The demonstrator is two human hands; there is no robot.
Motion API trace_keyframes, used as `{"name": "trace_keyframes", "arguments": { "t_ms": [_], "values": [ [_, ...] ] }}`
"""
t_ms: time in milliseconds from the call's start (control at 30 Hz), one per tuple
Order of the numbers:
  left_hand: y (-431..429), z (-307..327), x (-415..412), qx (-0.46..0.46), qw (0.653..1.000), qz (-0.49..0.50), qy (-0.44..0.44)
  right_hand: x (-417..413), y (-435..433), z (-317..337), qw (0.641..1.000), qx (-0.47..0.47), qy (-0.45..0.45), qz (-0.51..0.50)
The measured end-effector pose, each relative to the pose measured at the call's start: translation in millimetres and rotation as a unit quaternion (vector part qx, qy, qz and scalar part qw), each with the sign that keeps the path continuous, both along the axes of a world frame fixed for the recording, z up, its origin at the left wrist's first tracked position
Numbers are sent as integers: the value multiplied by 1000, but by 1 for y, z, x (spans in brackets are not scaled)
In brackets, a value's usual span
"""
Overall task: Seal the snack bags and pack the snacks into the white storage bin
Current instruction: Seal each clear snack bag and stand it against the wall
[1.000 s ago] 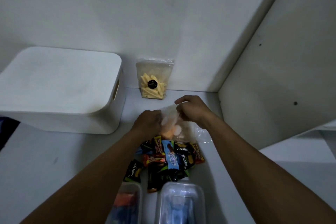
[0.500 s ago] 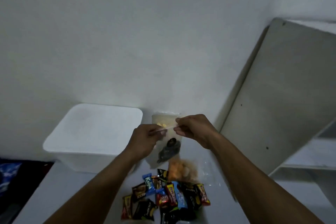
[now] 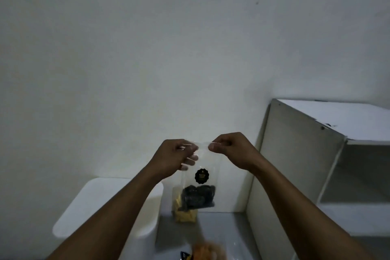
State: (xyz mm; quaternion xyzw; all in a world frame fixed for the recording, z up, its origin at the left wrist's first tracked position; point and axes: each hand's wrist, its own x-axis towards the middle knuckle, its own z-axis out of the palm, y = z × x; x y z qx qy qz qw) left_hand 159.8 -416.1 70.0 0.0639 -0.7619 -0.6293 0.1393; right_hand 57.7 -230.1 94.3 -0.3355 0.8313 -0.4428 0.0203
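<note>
A clear snack bag [image 3: 207,163], with dark snacks [image 3: 198,196] at its bottom, is held upright in the air before the wall. Its top edge is pinched at either end by the curled fingers [image 3: 192,158] of the left hand [image 3: 173,157] and the right hand [image 3: 230,150]. The white storage bin [image 3: 95,207] is seen below left on the worktop [image 3: 223,230], and a yellow snack bag [image 3: 185,216] stands behind the held bag.

a plain white wall [image 3: 147,48] is seen across the upper frame; a white shelving unit [image 3: 299,154] is set at the right, beside a grey tabletop [image 3: 221,230].
</note>
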Motion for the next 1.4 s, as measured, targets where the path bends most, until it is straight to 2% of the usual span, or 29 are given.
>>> {"name": "trace_keyframes", "arguments": {
  "t_ms": [67,567,800,933,1000,1100,1300,1400],
  "values": [
    [1,14,2,9,1000,6,20,5,1,17,1000,-13,-17,13],
    [7,65,3,-2,995,14,97,13,-2,68,997,-39,70,13],
    [6,64,-4,-48,990,52,122,16,-4,60,998,-49,40,30],
    [8,64,-1,1,996,15,91,13,-1,59,997,-68,45,15],
    [6,64,-3,2,991,60,116,15,-4,58,994,-96,44,17],
    [4,66,-4,10,982,109,154,17,-5,58,989,-139,-21,35],
    [-2,72,0,50,991,39,118,16,-1,61,988,-151,-37,21],
    [-4,70,0,20,991,46,121,18,-2,61,988,-142,-49,34]
  ]
}}
